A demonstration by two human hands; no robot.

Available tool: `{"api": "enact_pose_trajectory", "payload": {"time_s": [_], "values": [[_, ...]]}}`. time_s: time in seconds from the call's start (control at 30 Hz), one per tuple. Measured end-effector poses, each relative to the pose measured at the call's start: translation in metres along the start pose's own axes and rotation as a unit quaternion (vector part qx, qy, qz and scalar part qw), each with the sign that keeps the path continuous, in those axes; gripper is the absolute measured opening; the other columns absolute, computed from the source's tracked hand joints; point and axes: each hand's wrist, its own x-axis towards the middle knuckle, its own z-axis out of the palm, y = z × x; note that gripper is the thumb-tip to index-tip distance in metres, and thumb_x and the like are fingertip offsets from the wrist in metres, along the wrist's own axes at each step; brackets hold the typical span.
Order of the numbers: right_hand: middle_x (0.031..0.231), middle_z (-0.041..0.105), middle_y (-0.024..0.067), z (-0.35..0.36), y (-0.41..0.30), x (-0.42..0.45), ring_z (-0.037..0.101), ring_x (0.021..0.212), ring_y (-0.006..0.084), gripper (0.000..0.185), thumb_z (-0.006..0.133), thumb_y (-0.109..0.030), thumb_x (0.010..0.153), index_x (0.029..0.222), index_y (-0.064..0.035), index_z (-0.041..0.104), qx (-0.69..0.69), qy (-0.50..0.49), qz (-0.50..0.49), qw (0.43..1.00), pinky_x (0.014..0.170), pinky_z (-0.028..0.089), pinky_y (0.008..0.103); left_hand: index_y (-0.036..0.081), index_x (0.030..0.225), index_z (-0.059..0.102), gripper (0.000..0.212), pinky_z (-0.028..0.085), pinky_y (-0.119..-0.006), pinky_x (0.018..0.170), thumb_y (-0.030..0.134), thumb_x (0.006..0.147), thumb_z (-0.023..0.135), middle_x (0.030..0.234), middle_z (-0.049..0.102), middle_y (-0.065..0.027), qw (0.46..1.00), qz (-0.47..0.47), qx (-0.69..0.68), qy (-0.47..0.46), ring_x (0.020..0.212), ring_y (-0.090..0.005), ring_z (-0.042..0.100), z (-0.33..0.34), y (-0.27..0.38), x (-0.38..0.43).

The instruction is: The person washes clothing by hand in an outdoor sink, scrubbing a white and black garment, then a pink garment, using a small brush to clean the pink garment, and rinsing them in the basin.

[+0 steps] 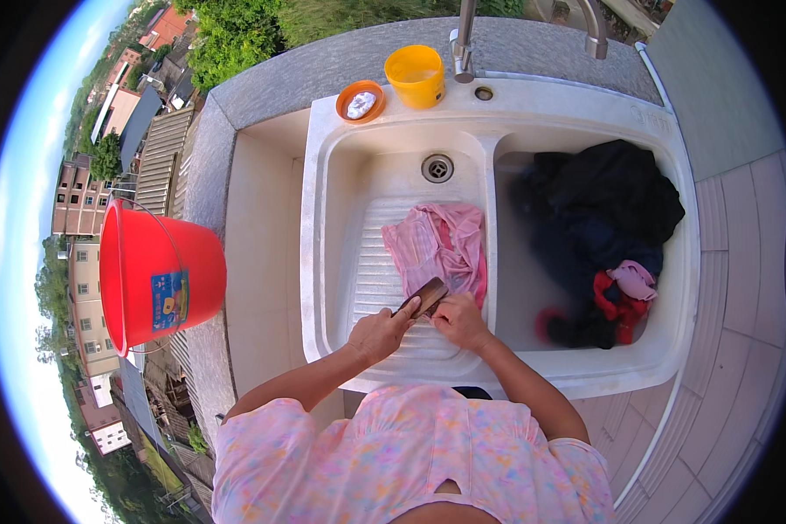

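My left hand (381, 335) grips a brown block-shaped tool (427, 295), apparently a scrubbing brush; its underside is hidden. The tool lies slanted over the near edge of a wet pink garment (437, 245). Just beside it, the curled fingers of my right hand (460, 321) hold the garment's near end. That cloth is spread, rumpled, on the ribbed washboard slope (374, 262) of the left basin, against the divider (491, 262).
Dark clothes (622, 190) and a red piece (622, 314) soak in cloudy water in the right basin. An orange dish (360, 101) with a white lump, a yellow tub (415, 77) and a faucet (462, 56) stand behind. On the left ledge sits a red bucket (164, 262).
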Motion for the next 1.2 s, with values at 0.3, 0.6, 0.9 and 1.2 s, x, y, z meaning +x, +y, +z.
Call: {"api": "enact_pose_trajectory", "payload": {"time_s": [0.3, 0.6, 0.9, 1.2], "values": [[0.063, 0.054, 0.0065, 0.005, 0.001, -0.002, 0.053, 0.065, 0.0245, 0.009, 0.06, -0.012, 0.065, 0.059, -0.0071, 0.054, 0.004, -0.009, -0.018, 1.0, 0.062, 0.034, 0.0365, 0.029, 0.128, 0.037, 0.041, 0.046, -0.046, 0.059, 0.035, 0.088, 0.041, 0.075, 0.06, -0.0191, 0.985, -0.136, -0.001, 0.104, 0.067, -0.0371, 0.058, -0.034, -0.032, 0.118], [0.062, 0.054, 0.0068, 0.004, 0.003, -0.002, 0.053, 0.063, 0.0248, 0.012, 0.062, -0.012, 0.064, 0.058, -0.0067, 0.054, -0.001, 0.008, -0.016, 1.0, 0.061, 0.034, 0.0358, 0.036, 0.131, 0.031, 0.043, 0.047, -0.045, 0.061, 0.038, 0.088, 0.041, 0.078, 0.058, -0.0171, 0.996, -0.089, 0.019, 0.01, 0.069, -0.0349, 0.059, -0.006, -0.025, 0.044], [0.064, 0.055, 0.0074, 0.0, 0.005, 0.002, 0.054, 0.065, 0.0253, 0.009, 0.059, -0.011, 0.064, 0.058, -0.006, 0.054, 0.012, 0.002, -0.008, 1.0, 0.061, 0.035, 0.037, 0.033, 0.129, 0.036, 0.04, 0.046, -0.045, 0.057, 0.038, 0.089, 0.04, 0.08, 0.059, -0.0185, 0.993, -0.09, -0.031, 0.076, 0.064, -0.0345, 0.059, -0.018, -0.02, 0.07], [0.065, 0.053, 0.0059, 0.003, 0.001, 0.0, 0.052, 0.067, 0.024, 0.006, 0.059, -0.011, 0.064, 0.062, -0.0076, 0.055, 0.002, -0.026, 0.01, 1.0, 0.062, 0.034, 0.036, 0.033, 0.128, 0.035, 0.04, 0.047, -0.046, 0.065, 0.039, 0.089, 0.039, 0.089, 0.061, -0.0157, 0.982, -0.17, 0.007, 0.078, 0.079, -0.0353, 0.06, -0.03, -0.053, 0.124]]}}
